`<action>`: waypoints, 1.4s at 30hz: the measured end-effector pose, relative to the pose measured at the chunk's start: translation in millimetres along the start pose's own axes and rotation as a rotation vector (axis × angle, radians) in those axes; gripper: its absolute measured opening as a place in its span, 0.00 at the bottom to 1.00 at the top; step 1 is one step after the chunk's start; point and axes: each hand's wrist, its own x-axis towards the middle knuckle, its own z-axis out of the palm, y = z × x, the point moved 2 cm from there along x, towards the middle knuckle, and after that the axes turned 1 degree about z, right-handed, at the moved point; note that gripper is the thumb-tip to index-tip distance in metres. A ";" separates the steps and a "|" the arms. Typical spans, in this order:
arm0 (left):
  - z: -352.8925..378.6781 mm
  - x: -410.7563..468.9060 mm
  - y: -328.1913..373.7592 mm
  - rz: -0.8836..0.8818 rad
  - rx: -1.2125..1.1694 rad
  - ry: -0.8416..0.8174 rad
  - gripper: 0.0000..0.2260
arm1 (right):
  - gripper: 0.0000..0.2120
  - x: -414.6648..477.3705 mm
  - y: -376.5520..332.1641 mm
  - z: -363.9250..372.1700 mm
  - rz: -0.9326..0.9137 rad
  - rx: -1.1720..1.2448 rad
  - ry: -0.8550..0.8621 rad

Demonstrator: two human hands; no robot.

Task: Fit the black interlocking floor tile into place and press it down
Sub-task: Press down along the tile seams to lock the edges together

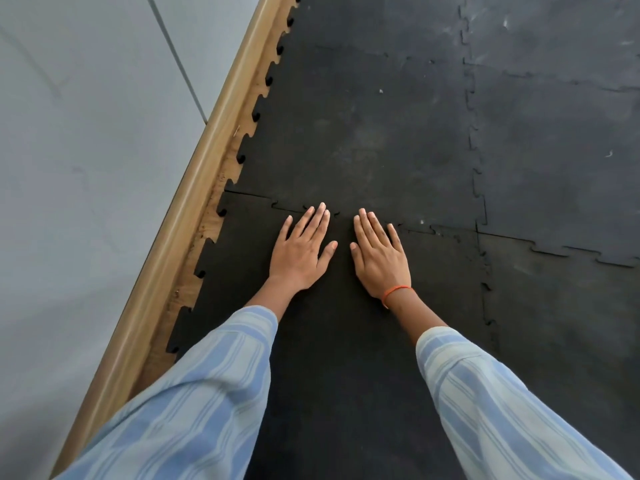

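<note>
Striped pale-blue sleeves point(207, 393): nearest. Left hand point(299, 252) and right hand point(379, 256), fingers spread flat, nothing gripped, are pressed on black interlocking rubber floor tile point(346, 341); far seam point(415, 227) apparently meshed, pressing unfinished.

A wooden skirting board point(194, 202) runs diagonally to the left of the hands, with a pale grey wall point(86, 150) beyond it. A strip of bare wood floor point(211, 220) shows beside the board. Blue-and-white striped sleeves point(194, 403) cover both forearms, and an orange thread band point(396, 292) circles one wrist.
</note>
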 end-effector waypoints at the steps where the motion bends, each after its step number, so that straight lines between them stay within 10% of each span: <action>1: 1.6 0.6 -1.0 -0.001 0.001 0.000 0.28 | 0.26 0.7 0.5 0.3 0.005 -0.004 -0.010; 23: -26.3 7.2 -46.9 -0.208 -0.022 -0.267 0.42 | 0.38 -14.1 59.6 -15.0 0.367 0.075 -0.106; 28: -12.2 -7.9 12.9 -0.027 -0.019 -0.215 0.40 | 0.40 -52.2 77.8 -14.0 0.634 0.059 0.033; 42: -1.5 2.6 116.7 0.192 -0.019 -0.209 0.34 | 0.33 -84.3 99.2 -19.6 0.675 0.095 0.072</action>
